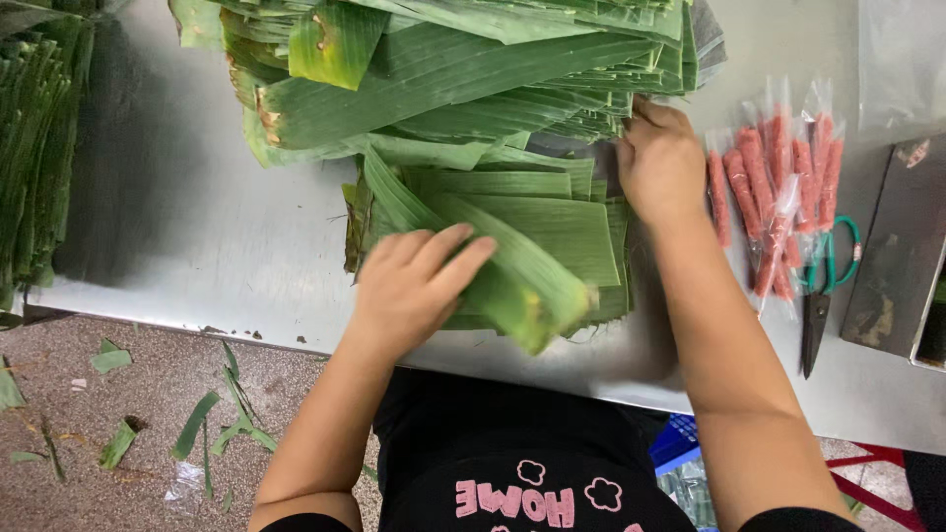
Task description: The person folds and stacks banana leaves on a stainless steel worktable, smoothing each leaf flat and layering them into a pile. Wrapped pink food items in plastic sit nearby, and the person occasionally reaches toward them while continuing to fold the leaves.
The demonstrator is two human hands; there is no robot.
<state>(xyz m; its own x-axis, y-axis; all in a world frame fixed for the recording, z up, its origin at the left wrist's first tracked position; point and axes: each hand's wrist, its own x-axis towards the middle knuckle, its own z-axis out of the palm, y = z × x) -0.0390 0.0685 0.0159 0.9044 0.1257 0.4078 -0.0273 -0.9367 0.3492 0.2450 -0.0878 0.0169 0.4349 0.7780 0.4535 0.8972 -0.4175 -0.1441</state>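
Two bare hands work over cut green leaves on a steel table [197,246]. Nearest, below the table edge: dark shirt [512,463] with pink print, and a speckled floor [59,394] with scattered leaf scraps [192,426] to the left. A bit of blue crate [675,441] shows under the table on the right.

Left hand [414,286] lies palm down on the near leaf stack [522,246], fingers [448,251] stretched out flat and together, pressing a long leaf strip [532,286] that runs diagonally across the stack and curls at its near end. Not clenched, nothing pinched.

Right hand [660,163] sits at the far right corner of the same stack, fingers curled down into the leaf edges where the stack meets the big pile; fingertips are hidden, so cannot tell whether they grip a leaf or only press.

Just right of the right forearm: clear plastic packets [778,187] of reddish-pink sausage sticks, long and narrow, lying side by side and overlapping, open tops pointing away. Green-handled scissors [823,286] lie partly under them, blades pointing to the near edge. Further right a dark flat board [902,256], smeared, at the frame edge.

Far side: a large loose pile of wide leaves [443,79], some with brown torn edges, heaped above the stack and touching it. Far left, another bundle of narrow leaves [34,138] hanging over the table's left end. Top right corner, a clear plastic sheet [902,59].
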